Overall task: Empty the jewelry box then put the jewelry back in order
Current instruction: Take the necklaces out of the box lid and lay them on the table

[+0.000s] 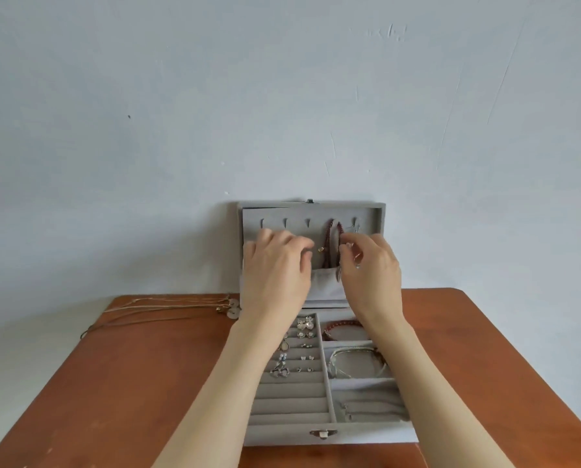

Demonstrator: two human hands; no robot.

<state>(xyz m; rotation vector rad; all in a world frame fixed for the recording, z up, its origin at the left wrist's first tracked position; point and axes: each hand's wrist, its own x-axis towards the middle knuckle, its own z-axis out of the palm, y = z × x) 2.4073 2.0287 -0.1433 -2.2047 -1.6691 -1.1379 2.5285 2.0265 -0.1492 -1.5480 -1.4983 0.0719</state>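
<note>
An open grey velvet jewelry box (326, 434) sits on a wooden table, its lid (248, 212) upright against the wall. A dark red bead necklace (328, 238) hangs from hooks in the lid, its lower end tucked into the lid's pocket (326, 282). My right hand (370, 265) pinches a thin silver chain just right of the red beads. My left hand (279, 265) rests curled against the lid to the left, fingertips near the beads. Rings and earrings (304, 344) fill the slotted rows; a red bracelet (341, 327) and silver bracelets (353, 361) lie in the right compartments.
Several thin chain necklaces with round pendants (167, 310) lie stretched on the wooden table (130, 383) left of the box. The table's far edge meets a pale wall (282, 96). A metal clasp (323, 433) is on the box's front.
</note>
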